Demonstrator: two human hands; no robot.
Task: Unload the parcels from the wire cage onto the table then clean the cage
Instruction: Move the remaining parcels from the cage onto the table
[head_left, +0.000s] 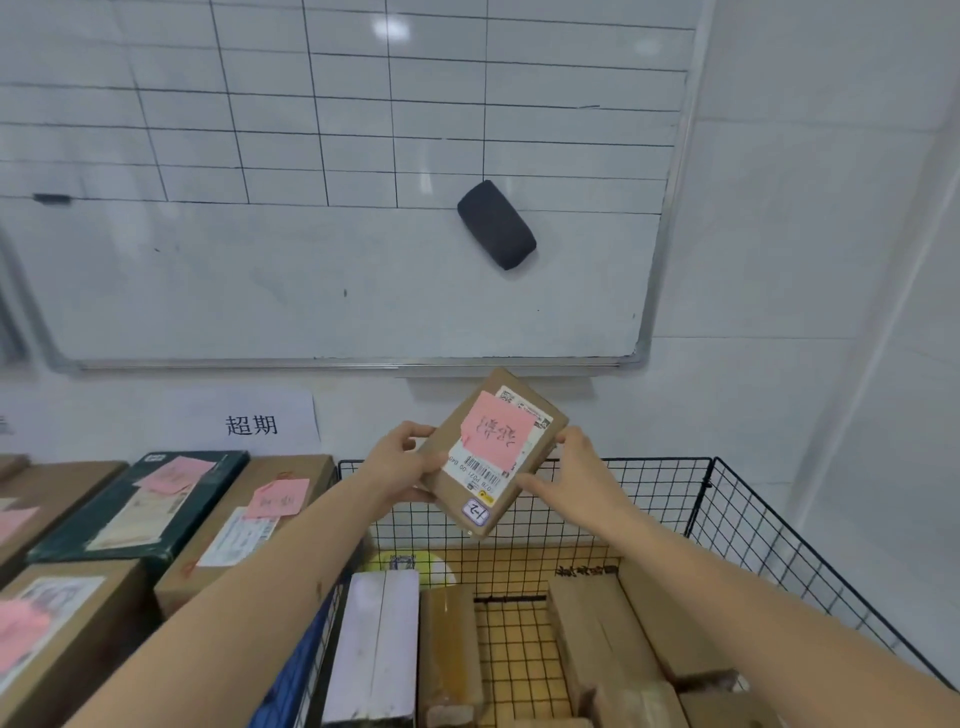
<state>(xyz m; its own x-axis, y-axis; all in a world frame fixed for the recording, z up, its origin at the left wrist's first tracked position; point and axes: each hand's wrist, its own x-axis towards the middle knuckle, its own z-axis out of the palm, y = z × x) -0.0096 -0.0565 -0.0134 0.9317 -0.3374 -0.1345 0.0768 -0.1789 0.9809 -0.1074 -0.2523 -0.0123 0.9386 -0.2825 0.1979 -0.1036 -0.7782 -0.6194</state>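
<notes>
I hold a small flat brown cardboard parcel (464, 512), bearing a pink note and a white shipping label, tilted in the air above the back of the black wire cage (649, 499). My left hand (402, 457) has its grip curled round the parcel's left edge, and my right hand (576, 467) has its grip pinched on the right edge. Below, a white rectangular box (379, 649) and brown cardboard parcels (602, 639) lie inside the cage, while a dark green flat box (150, 499) and brown cartons (291, 473) with pink notes sit just left of it.
</notes>
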